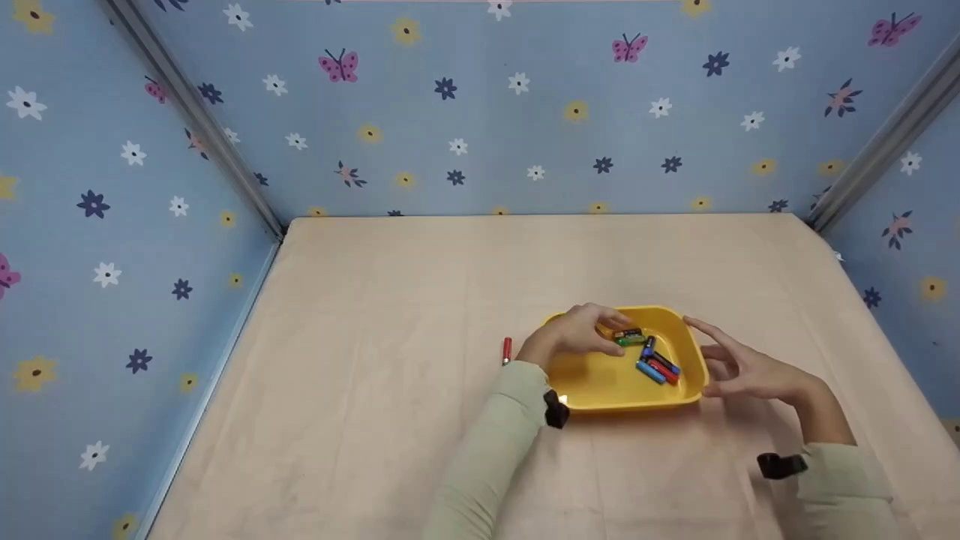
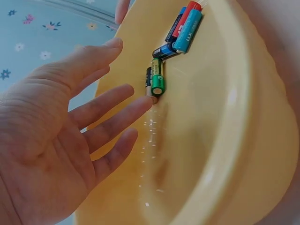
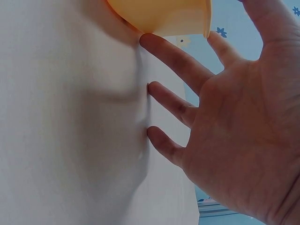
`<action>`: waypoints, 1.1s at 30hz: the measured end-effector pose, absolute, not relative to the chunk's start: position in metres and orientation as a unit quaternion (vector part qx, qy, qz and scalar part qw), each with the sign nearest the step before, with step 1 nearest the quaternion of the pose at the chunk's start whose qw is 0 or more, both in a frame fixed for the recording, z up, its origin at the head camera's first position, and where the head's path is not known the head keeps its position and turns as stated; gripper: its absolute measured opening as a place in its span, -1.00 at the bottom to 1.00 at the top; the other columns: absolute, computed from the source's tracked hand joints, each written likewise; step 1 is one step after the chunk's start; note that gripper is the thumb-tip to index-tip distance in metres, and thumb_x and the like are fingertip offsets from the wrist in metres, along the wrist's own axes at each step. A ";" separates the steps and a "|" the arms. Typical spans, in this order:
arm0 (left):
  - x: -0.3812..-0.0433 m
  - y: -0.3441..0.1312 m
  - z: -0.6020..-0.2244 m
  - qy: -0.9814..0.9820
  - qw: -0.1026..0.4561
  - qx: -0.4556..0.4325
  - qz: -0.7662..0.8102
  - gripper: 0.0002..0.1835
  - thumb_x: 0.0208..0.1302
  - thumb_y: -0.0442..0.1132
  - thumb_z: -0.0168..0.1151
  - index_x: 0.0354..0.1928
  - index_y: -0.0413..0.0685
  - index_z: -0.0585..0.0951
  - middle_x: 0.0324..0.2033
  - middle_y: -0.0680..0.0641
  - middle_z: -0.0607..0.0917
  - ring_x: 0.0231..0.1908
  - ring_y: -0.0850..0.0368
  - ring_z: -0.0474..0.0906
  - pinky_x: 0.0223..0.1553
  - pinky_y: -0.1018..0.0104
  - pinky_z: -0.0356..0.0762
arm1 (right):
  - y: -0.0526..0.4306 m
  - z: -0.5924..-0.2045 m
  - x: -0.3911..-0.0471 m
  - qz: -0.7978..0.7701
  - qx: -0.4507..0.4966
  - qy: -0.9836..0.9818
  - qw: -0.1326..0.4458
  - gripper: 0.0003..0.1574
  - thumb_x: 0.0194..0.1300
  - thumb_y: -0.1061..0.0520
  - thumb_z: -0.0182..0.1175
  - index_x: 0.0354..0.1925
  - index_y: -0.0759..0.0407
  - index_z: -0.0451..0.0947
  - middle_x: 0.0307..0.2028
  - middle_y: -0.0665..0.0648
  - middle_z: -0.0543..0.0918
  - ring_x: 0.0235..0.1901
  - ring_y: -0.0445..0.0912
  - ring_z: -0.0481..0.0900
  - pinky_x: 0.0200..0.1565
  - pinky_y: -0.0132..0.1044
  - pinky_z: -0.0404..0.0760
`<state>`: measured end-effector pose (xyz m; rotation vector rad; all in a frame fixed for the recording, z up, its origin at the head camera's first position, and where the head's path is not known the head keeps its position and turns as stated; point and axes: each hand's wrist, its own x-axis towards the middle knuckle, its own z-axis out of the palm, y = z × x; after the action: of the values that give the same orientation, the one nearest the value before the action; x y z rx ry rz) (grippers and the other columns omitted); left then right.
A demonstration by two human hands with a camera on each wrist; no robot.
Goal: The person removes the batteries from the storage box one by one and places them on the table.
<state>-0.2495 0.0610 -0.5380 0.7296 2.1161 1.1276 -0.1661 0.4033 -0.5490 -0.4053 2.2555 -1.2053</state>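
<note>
L hand [image 1: 581, 330] is hovering w/ its palm over the L part of a yellow tray [image 1: 592, 382], fingers loosely spread & slightly bent, thumb standing apart; it's holding nothing. Fingertips are hanging v. near a green batt [image 1: 631, 341] & a black batt [image 1: 628, 332], which are lying side by side along the far wall; can't tell if they're touching.

R hand [image 1: 754, 373] is spreading its fingers wide round the tray's R end, index tip resting on the rim, middle tip sitting low by the base; it's not closing round anything.

Tray is sitting R of centre on the table: smooth, glossy plastic, rounded rect. w/ soft corners & sloping walls. Nr its R end, more smooth cyl. batts are clustering: a short-looking dk blue batt [image 1: 648, 346] at an angle, then a blue-black batt [image 1: 665, 363], a red batt [image 1: 663, 371] & a lt blue batt [image 1: 650, 372] lying approx. parallel. Another red cylinder [image 1: 507, 349] is lying outside, just L of the L wrist.

Matte beige cloth [image 1: 375, 360], faintly creased, is covering the table. Pale green fabric sleeves [image 1: 480, 457] are wrinkling slightly. Blue panels [image 1: 510, 120] w/ printed flowers & butterflies are standing behind, btwn grey metal-looking posts [image 1: 191, 105].
</note>
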 end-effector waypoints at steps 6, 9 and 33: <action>-0.248 0.063 -0.543 0.804 0.319 0.255 0.432 -0.38 0.53 -0.22 0.50 0.57 0.00 0.61 0.51 -0.12 0.69 0.57 -0.07 0.57 0.62 0.09 0.51 | 0.403 -0.549 -0.166 -0.449 -0.153 0.837 0.274 0.47 0.45 0.05 0.50 0.88 -0.14 -0.31 0.70 0.56 0.27 0.68 0.63 0.18 0.51 0.69 0.29; -0.248 0.065 -0.544 0.810 0.319 0.245 0.426 -0.36 0.52 -0.22 0.51 0.58 0.02 0.60 0.52 -0.09 0.69 0.56 -0.04 0.57 0.63 0.09 0.50 | 0.403 -0.548 -0.166 -0.447 -0.148 0.839 0.273 0.48 0.44 0.05 0.51 0.88 -0.15 -0.32 0.69 0.55 0.29 0.69 0.62 0.17 0.51 0.74 0.22; -0.244 0.070 -0.556 0.793 0.328 0.242 0.453 -0.37 0.56 -0.34 0.43 0.60 -0.10 0.55 0.44 -0.21 0.73 0.49 -0.10 0.64 0.49 0.16 0.64 | 0.402 -0.548 -0.165 -0.445 -0.148 0.840 0.271 0.47 0.43 0.03 0.50 0.88 -0.13 -0.29 0.69 0.56 0.29 0.68 0.64 0.18 0.49 0.74 0.26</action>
<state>-0.2436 0.0700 -0.5563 0.6332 2.0765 1.1870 -0.1648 0.4025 -0.5480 -0.3985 2.2635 -1.1991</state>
